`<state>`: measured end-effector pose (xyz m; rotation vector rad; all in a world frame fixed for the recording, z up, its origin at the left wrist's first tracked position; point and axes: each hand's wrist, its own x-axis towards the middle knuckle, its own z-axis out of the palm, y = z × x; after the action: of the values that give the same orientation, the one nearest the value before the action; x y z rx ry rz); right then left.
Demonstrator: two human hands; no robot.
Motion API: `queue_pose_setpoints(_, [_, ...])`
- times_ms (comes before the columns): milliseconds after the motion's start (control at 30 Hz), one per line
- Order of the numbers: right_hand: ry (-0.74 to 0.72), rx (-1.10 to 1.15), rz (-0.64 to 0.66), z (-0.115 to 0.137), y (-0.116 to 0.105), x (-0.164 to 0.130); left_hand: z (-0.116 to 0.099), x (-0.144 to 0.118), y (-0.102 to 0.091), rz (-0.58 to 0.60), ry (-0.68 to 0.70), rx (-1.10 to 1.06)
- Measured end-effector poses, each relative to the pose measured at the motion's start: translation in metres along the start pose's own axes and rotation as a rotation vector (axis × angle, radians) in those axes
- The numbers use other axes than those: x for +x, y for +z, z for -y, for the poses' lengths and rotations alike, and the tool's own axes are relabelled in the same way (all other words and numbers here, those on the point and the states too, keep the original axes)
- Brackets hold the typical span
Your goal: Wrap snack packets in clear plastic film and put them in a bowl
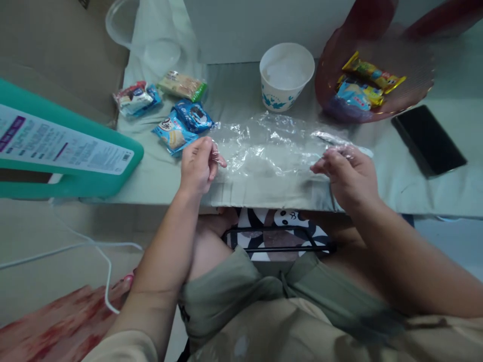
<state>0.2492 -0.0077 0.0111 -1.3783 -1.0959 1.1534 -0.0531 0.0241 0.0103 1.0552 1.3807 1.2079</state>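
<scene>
- Fingers of both hands are pinching the clear plastic sheet [269,146], one hand at each end of it.
- Left hand [198,166] is curling its fingers inward, with thumb and fingertips pressing together on the sheet's left edge.
- Right hand [349,173] is gripping the sheet's right edge between thumb and forefinger; the other fingers are folding loosely underneath, though how tightly is hard to tell because the plastic is blurring them.
- Crinkled and see-through, the sheet is lying flat across the near part of the table [422,193], stretching between the two hands.
- Just behind the sheet, a white paper cup [287,75] with a blue pattern is standing upright.
- To the right of the cup, a red bowl [332,70] is holding several wrapped snacks [368,83].
- A black phone [428,140] is lying face up near the bowl, on the right side of the table.
- More snack packets [181,118] are lying in a loose group on the table, just beyond the left hand.
- A teal board [71,156] with a printed label is resting at the left, overlapping the table's edge.
- A white cable [75,247] is trailing across the floor below.
</scene>
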Motion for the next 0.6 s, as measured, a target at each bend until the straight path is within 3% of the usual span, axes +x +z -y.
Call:
queue_pose_setpoints(167, [0.003,-0.107,-0.088,0.004,-0.007,0.002,0.003,0.003,-0.005,0.046,-0.037,0.088])
queue_pose_setpoints(367, [0.126,-0.333,-0.015,0.007,-0.014,0.006,0.001,0.003,-0.011,0.159,-0.062,0.246])
queue_pose_setpoints(500, [0.144,-0.557,-0.032,0.012,-0.018,0.008,0.002,0.005,-0.011,0.118,0.083,0.487])
queue_pose_setpoints(600, [0.146,-0.735,0.05,0.015,-0.02,0.01,0.007,0.008,-0.013,0.088,0.193,0.647])
